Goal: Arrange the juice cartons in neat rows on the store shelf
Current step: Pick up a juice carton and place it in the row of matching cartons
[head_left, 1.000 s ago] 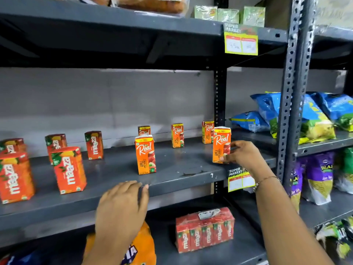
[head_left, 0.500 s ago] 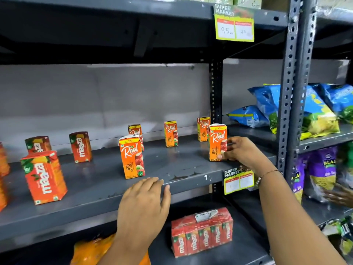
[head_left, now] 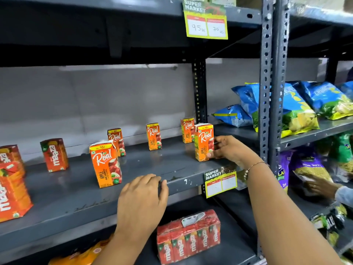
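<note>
Nearest the camera, the left hand [head_left: 142, 202] lies palm down with fingers loosely spread on the front lip of the grey shelf [head_left: 172, 167], holding nothing. On the level below, at five o'clock from that hand, sits a shrink-wrapped pack of red cartons [head_left: 188, 237], not yet opened as far as I can see.

A little farther in, at one o'clock from the left hand, the right hand [head_left: 227, 150] grips the front right Real carton [head_left: 204, 142], fingers closed on its right side while it stands upright on the shelf near the front edge. The carton sits at nine o'clock from that hand, touching the fingertips. At eleven o'clock from the left hand stands the front left Real carton [head_left: 106, 163], upright and untouched.

Farther back, three Real cartons [head_left: 153, 136] stand along the rear, well apart from each other. At the far left are Maaza cartons [head_left: 54, 154], some at the back and one large at the front edge.

By my judgement the work is roughly midway: a back row of Real is spaced out and a front row has two cartons, with a gap between them to fill. The wrapped pack below probably holds stock yet to go up.
</note>
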The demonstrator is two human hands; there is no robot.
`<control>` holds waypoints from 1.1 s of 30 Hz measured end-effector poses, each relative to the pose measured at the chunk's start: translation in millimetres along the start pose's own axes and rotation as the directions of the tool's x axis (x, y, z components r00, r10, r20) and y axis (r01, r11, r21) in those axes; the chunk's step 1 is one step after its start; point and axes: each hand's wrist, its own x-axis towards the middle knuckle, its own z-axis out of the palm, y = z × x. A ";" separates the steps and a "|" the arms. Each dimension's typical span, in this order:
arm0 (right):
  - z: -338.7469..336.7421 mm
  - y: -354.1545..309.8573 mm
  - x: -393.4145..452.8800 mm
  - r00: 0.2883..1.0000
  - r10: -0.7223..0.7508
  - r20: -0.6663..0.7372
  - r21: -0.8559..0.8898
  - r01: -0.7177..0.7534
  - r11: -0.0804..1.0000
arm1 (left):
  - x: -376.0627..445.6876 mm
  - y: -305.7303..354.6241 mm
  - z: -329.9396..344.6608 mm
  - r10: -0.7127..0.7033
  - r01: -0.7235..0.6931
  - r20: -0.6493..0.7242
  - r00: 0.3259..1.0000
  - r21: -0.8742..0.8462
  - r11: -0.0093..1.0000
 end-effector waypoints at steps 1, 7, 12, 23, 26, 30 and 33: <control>-2.7 0.8 0.8 1.000 0.002 0.008 -0.001 -0.002 1.000 | 1.0 0.4 1.7 -0.003 0.003 -0.004 1.000 0.009 1.000; -2.3 5.4 3.0 0.999 -0.020 0.028 -0.020 0.020 1.000 | 13.6 16.8 12.0 0.029 -0.029 -0.012 1.000 0.007 1.000; -4.3 4.6 0.3 0.998 -0.021 0.051 -0.010 0.021 1.000 | 27.1 39.8 21.5 0.026 -0.027 0.047 0.999 0.009 1.000; -12.5 8.7 -0.2 0.996 -0.046 0.070 0.035 0.044 0.998 | 48.0 42.0 34.7 -0.033 0.039 0.055 0.998 -0.111 0.993; -12.7 9.2 -2.6 0.995 -0.064 0.072 0.089 0.057 0.994 | 46.9 42.8 35.4 -0.049 0.055 0.055 0.997 -0.110 0.992; -12.6 8.6 -6.1 0.994 -0.082 0.068 0.087 0.076 0.993 | 45.7 42.2 34.1 -0.046 0.051 0.050 0.998 -0.108 0.993; -13.8 9.2 -6.0 0.994 -0.085 0.074 0.103 0.077 0.992 | 45.7 42.3 34.1 -0.039 0.045 0.054 0.998 -0.116 0.992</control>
